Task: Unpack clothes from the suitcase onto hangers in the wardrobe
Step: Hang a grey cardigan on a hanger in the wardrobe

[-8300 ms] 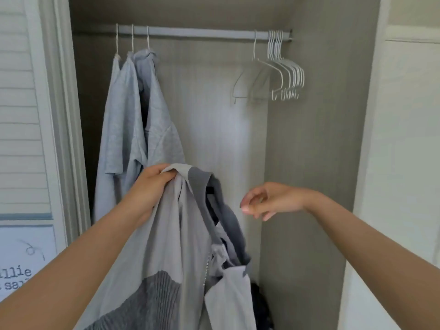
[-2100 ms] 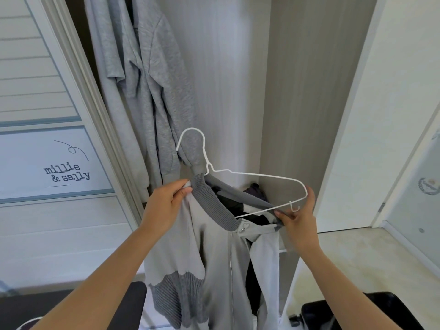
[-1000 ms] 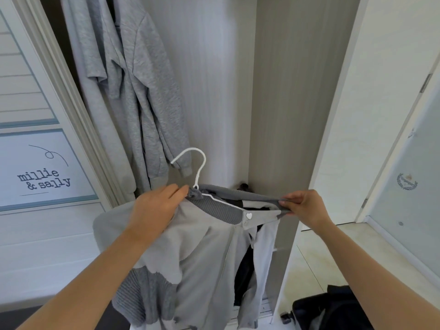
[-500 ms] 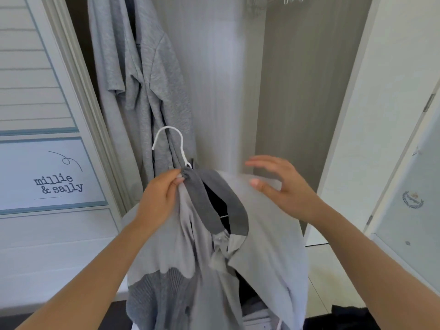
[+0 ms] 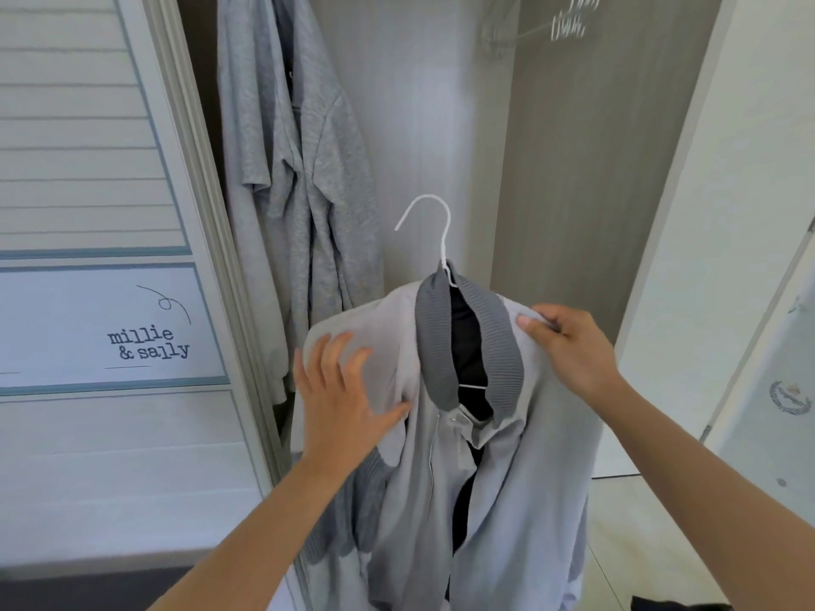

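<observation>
- Left hand (image 5: 344, 403) open, fingers spread and laid flat against the jacket (image 5: 507, 478) just below its shoulder on that side, thumb out toward the zip (image 5: 434, 456); gripping nothing.
- Right hand (image 5: 573, 350) curled, thumb and fingers pinching the jacket's cloth at the other shoulder, right beside the collar (image 5: 502, 341).
- Jacket pale grey, hanging between the two hands in front of the wardrobe (image 5: 573, 191) opening, on no rail. Front open at the neck, dark lining inside, zip running down from the collar, a darker ribbed panel low on the left side, partly behind the left forearm.
- Collar dark grey and ribbed, standing up round the neck of the hanger (image 5: 444, 240).
- Hanger of white wire, inside the jacket: hook upright and free above the collar, a short piece of its bar showing in the neck opening (the rest covered by cloth).
- At the very bottom right, a dark corner of something on the pale floor (image 5: 639, 522), too little in view to name.
- To the left, a white slatted door (image 5: 88, 456) with a label (image 5: 150, 346) reading "millie & sally".
- Further in, grey clothes (image 5: 304, 178) hanging at the wardrobe's left side, sleeves drooping, apart from the jacket.
- Farthest and highest, a bunch of spare hangers (image 5: 569, 19) at the top right, white and blurred.
</observation>
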